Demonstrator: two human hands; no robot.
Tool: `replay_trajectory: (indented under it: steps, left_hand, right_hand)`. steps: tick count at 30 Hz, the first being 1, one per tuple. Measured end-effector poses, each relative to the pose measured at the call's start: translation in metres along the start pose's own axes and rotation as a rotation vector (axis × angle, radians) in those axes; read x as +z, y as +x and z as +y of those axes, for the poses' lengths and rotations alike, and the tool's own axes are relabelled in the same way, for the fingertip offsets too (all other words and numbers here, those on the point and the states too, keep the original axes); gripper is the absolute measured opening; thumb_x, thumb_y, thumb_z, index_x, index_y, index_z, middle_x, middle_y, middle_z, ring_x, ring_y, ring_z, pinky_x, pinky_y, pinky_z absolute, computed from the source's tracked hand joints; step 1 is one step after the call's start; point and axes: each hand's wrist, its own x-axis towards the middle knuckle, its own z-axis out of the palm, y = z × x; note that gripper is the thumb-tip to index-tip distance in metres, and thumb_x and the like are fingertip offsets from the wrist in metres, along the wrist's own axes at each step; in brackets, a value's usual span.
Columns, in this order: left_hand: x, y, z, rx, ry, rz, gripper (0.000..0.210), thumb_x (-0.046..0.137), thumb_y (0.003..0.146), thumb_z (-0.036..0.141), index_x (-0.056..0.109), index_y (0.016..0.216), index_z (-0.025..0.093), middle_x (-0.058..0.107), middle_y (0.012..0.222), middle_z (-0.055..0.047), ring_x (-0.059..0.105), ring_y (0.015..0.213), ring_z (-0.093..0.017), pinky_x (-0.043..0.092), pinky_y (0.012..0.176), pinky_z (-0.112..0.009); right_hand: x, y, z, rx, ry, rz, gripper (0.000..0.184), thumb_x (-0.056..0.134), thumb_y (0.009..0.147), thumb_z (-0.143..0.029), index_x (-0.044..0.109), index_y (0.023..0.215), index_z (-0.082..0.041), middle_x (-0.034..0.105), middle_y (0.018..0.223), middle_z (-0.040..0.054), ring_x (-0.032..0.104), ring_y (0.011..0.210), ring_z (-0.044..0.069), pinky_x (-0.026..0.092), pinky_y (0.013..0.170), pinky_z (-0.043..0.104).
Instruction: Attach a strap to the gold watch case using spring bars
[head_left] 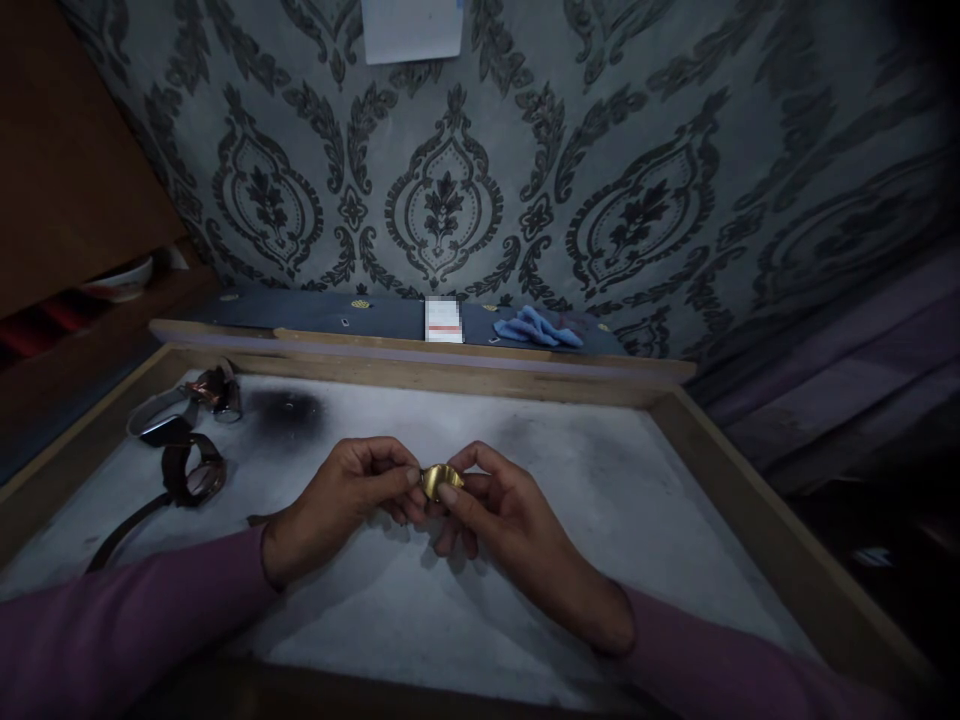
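Between my two hands is a small gold-coloured watch case [433, 484], its shiny round face turned up towards me. My left hand [364, 487] pinches it at its left edge between thumb and fingers. From the other side my right hand [501, 500] grips it, the thumb lying over the lower right of the gold surface. Both hands hold it just above the white surface of a wooden-framed tray [600, 460]. No strap shows on it, and the fingers hide its underside.
At the tray's left lie a dark-strapped watch [174, 475], a watch with a grey band [161, 428] and a brown watch [217, 390]. On the ledge behind are a blue cloth [538, 327] and a small white box [444, 322]. Raised wooden walls edge the tray.
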Motion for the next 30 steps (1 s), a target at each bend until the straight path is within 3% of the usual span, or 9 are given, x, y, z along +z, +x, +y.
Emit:
replay_trajectory:
  steps: [30]
  left_hand:
    - [-0.0002,-0.0013,0.0055,0.04,0.087,0.005,0.011,0.066,0.074,0.022,0.065,0.072,0.012,0.066,0.06,0.0,0.06,0.053,-0.009,0.046,0.054,-0.019]
  right_hand:
    - [-0.0013,0.0025,-0.0024,0.02,0.033,-0.02,0.027,0.063,0.085,-0.041,0.048,0.085,-0.018,0.069,0.072,0.0014,0.064,0.048,0.01,0.038,0.04,0.015]
